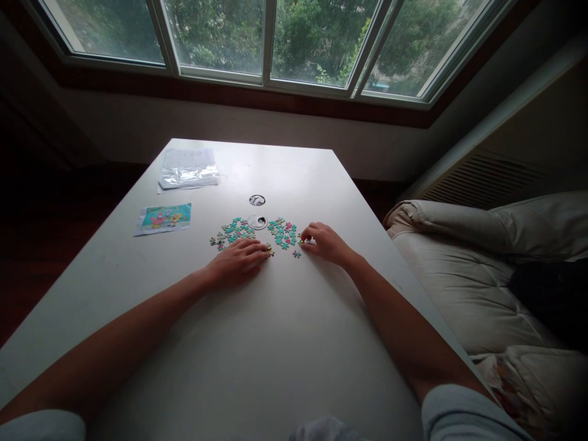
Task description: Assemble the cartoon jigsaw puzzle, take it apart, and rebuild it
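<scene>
Several small teal, pink and yellow puzzle pieces point(239, 231) lie scattered in two clusters on a white table point(285, 343). My left hand point(239, 260) rests flat on the table at the near edge of the left cluster, fingers stretched toward a piece by its fingertips. My right hand point(324, 242) sits to the right of the second cluster point(283, 233), fingers curled and pinched on a small piece at its left side. One loose piece point(296, 253) lies between the two hands.
A colourful puzzle picture card point(164, 218) lies to the left. A clear plastic bag point(188, 168) is at the back left. Two small round items point(257, 211) sit behind the pieces. A cushioned sofa point(487, 275) stands along the table's right edge, windows beyond.
</scene>
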{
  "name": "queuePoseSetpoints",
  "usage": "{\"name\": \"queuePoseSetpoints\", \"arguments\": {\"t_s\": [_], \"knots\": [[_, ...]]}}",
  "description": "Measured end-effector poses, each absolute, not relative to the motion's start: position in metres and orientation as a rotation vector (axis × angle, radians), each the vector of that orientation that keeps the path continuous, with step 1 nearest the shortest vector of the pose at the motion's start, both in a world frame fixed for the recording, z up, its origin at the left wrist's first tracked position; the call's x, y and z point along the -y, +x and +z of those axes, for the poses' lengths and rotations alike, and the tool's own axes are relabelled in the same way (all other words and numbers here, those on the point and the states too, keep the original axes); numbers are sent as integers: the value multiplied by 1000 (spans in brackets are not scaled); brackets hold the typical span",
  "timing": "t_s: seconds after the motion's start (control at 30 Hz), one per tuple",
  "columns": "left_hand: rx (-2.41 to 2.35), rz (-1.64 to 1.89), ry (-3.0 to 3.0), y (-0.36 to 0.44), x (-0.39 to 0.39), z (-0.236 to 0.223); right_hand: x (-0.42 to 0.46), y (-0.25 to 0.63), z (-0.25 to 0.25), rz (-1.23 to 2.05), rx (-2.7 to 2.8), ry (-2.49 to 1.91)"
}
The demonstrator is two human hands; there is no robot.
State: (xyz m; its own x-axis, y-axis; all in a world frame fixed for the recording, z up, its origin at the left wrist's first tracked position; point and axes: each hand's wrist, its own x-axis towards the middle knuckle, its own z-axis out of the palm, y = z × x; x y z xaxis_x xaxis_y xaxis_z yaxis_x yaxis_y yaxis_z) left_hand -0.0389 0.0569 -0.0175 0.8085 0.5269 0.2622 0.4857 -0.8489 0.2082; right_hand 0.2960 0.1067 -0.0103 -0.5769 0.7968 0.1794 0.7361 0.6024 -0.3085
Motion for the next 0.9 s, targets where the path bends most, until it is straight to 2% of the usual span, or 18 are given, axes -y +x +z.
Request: {"name": "queuePoseSetpoints", "arguments": {"t_s": [0.7,0.9], "knots": [[-774,480,2864,-34,-52,-13,-70,235,-9,652,2146,-922],[-740,499,2868,-32,-49,-14,-65,226,-7,787,2033,-1051]]}}
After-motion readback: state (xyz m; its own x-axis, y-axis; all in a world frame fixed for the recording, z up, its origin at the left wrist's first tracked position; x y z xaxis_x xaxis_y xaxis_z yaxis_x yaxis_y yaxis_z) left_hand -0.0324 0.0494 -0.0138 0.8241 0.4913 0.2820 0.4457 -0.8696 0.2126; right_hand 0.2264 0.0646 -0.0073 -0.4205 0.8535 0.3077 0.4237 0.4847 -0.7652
